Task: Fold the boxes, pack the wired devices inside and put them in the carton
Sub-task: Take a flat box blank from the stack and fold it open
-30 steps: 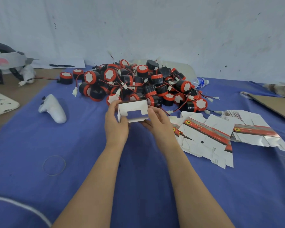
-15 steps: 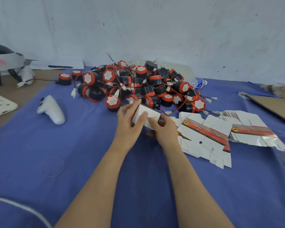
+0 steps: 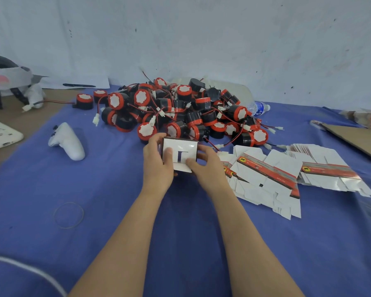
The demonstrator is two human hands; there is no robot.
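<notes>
A small white box (image 3: 181,147) with flaps partly folded is held above the blue cloth, its folded end facing me. My left hand (image 3: 157,162) grips its left side with the thumb pressed on the flaps. My right hand (image 3: 206,163) grips its right side, thumb on the lower flap. Behind the box lies a big pile of black-and-red wired devices (image 3: 180,110) with white connectors. Flat unfolded boxes (image 3: 266,176), white with a red-and-black stripe, are spread to the right of my hands.
A white controller (image 3: 68,141) lies on the blue cloth (image 3: 116,211) at the left, a rubber band (image 3: 68,215) nearer me. A water bottle (image 3: 258,108) lies behind the pile. Brown cardboard (image 3: 360,140) sits at the far right, a white tray (image 3: 0,133) at the left edge.
Both hands turned the box so its flap end faces me and pressed the flaps inward. The box moved slightly lower and toward me.
</notes>
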